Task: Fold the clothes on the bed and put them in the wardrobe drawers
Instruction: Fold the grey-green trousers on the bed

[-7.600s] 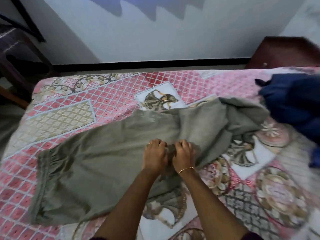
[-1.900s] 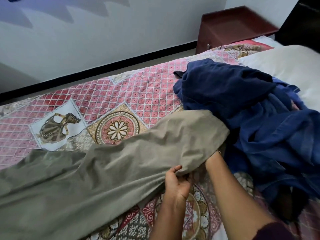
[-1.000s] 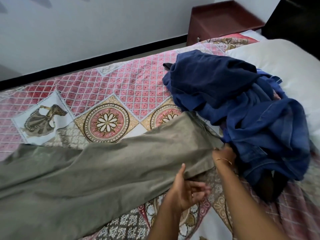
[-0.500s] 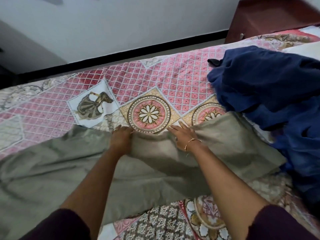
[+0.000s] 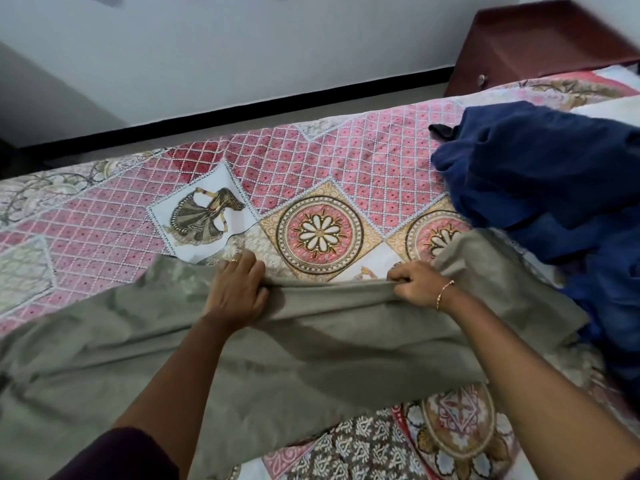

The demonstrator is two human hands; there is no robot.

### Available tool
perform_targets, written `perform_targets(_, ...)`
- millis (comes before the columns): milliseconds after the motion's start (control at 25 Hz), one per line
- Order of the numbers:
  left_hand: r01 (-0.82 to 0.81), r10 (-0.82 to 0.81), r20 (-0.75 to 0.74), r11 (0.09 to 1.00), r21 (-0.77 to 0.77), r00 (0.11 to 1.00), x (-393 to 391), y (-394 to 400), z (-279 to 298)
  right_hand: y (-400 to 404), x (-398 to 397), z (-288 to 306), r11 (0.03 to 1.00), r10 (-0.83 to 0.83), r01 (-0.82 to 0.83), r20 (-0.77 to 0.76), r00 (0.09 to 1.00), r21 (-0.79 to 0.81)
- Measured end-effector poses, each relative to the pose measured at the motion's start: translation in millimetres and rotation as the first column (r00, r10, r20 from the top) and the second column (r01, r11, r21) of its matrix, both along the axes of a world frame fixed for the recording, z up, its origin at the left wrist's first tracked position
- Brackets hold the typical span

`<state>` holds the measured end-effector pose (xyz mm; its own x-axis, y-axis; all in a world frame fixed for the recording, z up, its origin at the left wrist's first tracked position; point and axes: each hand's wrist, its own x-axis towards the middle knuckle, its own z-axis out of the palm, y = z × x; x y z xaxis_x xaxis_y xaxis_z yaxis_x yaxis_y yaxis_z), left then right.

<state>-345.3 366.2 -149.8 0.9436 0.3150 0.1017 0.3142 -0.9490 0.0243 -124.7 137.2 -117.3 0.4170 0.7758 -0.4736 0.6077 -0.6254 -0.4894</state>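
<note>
Gripping the far edge of the olive-green garment (image 5: pixel 311 351) spread across the bed (image 5: pixel 346 174), both the left hand (image 5: pixel 237 292) and right hand (image 5: pixel 415 282) curl fingers round it; blue clothes (image 5: pixel 554 188) lie right.

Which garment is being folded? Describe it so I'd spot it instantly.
On the pink patterned bedspread, look along the near edge. The olive-green garment lies spread there, its far edge gripped by the left hand and right hand. Unlike the crumpled navy clothes beside it, it lies flat.
</note>
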Motion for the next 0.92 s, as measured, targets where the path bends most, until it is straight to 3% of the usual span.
perform_targets(80, 0.111, -0.111, -0.015, 0.993, 0.032, 0.994, -5.2, -2.8, -3.5, -5.0, -5.3, 1.3, 0.986, 0.088, -0.095, -0.056, 0.995, -0.141)
perform_targets(240, 0.398, -0.397, -0.023, 0.917, 0.030, 0.917, -10.2, -19.5, -9.4, -14.1, -20.7, 2.4, 0.965, 0.091, -0.138, -0.209, 0.974, -0.224)
perform_targets(320, 0.444, -0.445, -0.097, 0.895, -0.037, 0.890, -14.5, -29.2, -7.5, -14.1, -28.3, 5.5, 0.917, 0.104, -0.191, -0.253, 0.962, -0.350)
perform_targets(440, 0.290, -0.333, -0.156, 0.925, -0.247, 0.930, -18.3, -39.4, 0.2, -8.7, -35.4, 4.1, 0.891, 0.093, -0.127, -0.100, 0.991, -0.435)
perform_targets(520, 0.064, -0.118, -0.114, 0.918, -0.390, 0.986, -10.7, -39.8, 1.2, 0.4, -38.5, -1.4, 0.954, 0.007, 0.033, 0.132, 0.991, -0.298)
perform_targets(600, -0.183, 0.103, -0.234, 0.917, -0.354, 0.967, -2.3, -34.0, -4.4, 12.9, -45.5, -9.9, 0.987, 0.043, 0.006, 0.305, 0.951, -0.158)
perform_targets(680, -0.265, 0.197, -0.246, 0.921, -0.286, 0.949, 3.7, -25.4, -8.3, 27.6, -51.7, -17.4, 0.986, 0.141, -0.108, 0.278, 0.950, -0.130)
perform_targets(760, -0.253, 0.170, -0.304, 0.932, -0.259, 0.937, 9.1, -16.0, -15.0, 36.9, -54.9, -20.9, 0.966, 0.241, -0.210, 0.235, 0.942, -0.150)
perform_targets(920, -0.181, 0.058, -0.316, 0.908, -0.377, 0.947, 27.2, -7.8, -16.0, 29.1, -49.0, -12.8, 0.977, 0.206, -0.195, 0.153, 0.967, -0.086)
